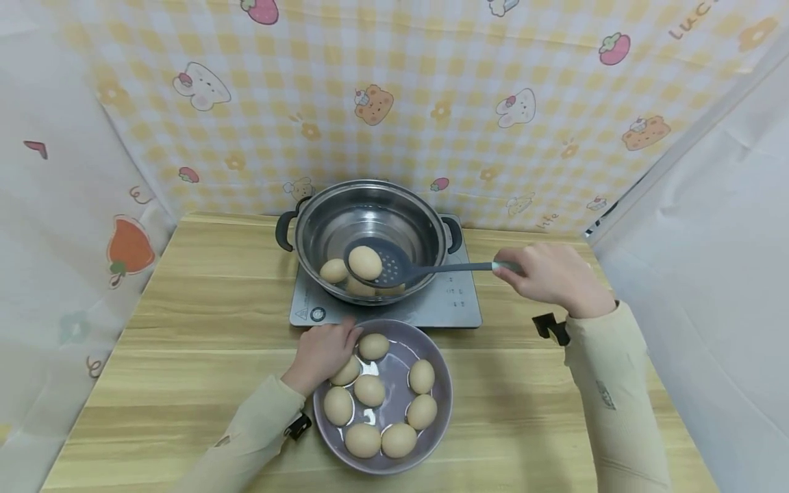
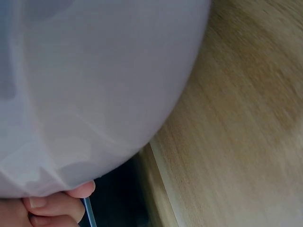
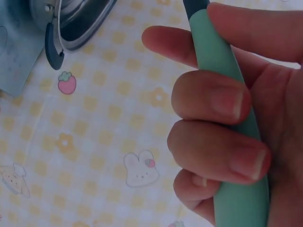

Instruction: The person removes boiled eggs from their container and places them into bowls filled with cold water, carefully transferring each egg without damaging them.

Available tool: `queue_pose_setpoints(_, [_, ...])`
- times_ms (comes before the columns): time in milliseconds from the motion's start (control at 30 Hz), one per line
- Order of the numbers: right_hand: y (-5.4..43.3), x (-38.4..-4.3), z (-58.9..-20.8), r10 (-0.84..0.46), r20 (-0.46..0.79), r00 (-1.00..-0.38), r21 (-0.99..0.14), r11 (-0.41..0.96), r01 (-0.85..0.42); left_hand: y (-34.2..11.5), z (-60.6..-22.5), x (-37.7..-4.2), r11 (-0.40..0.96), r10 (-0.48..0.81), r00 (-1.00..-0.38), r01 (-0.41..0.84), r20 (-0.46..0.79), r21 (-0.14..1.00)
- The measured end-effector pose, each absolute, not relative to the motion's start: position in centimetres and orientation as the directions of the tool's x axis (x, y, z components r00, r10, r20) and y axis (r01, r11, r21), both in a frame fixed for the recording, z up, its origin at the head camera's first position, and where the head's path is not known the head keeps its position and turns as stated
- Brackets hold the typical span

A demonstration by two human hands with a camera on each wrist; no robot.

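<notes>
My right hand (image 1: 548,277) grips the green handle (image 3: 222,127) of a grey slotted ladle (image 1: 394,263), fingers wrapped round it. The ladle's perforated head is inside the steel pot (image 1: 434,226), and one brown egg (image 1: 365,263) lies on it. Beside and below the head, several more eggs, one of them a whole egg (image 1: 333,270), sit in the pot, partly hidden. My left hand (image 1: 323,352) holds the far left rim of a purple-grey dish (image 1: 445,404), its fingertips (image 2: 57,203) curled under the edge. Several brown eggs (image 1: 370,390) lie in this dish, one partly covered by the hand.
The two-handled pot stands on a silver induction cooktop (image 1: 462,308), directly behind the dish. Both rest on a wooden table (image 1: 216,329). A yellow checked cloth (image 1: 431,82) with cartoon prints hangs behind, and white sheets (image 1: 733,239) hang at the sides.
</notes>
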State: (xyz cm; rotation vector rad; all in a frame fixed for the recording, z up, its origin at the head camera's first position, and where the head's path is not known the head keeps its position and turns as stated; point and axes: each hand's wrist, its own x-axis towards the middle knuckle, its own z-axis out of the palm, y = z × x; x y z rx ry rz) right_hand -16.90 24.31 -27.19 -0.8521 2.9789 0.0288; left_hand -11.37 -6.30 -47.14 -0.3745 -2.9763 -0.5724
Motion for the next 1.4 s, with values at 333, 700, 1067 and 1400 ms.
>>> queue_pose_setpoints(333, [21.8,-20.2,-28.0,-0.54,-0.03,-0.841,0.09,0.837,-0.54,-6.2,-47.2,-11.4,0.899,0.227,-0.964,0.262,0.139,0.352])
queue_pose_setpoints(700, [18.6,-22.8,-29.2,-0.54,0.104,-0.835,0.24,0.829,-0.506,-6.4,-47.5,-11.3,0.903,0.228,-0.965,0.258,0.126,0.342])
queue_pose_setpoints(1067, [15.1,-23.8,-30.3,-0.633,0.347,-0.692,0.405,0.766,-0.499,-6.3,-47.3,-11.2,0.902,0.228,-0.965,0.259,0.13,0.346])
queue_pose_setpoints(1400, [13.6,-23.9,-30.7,-0.658,0.422,-0.623,0.474,0.746,-0.468,-6.3,-47.1,-11.3,0.9,0.23,-0.963,0.265,0.138,0.347])
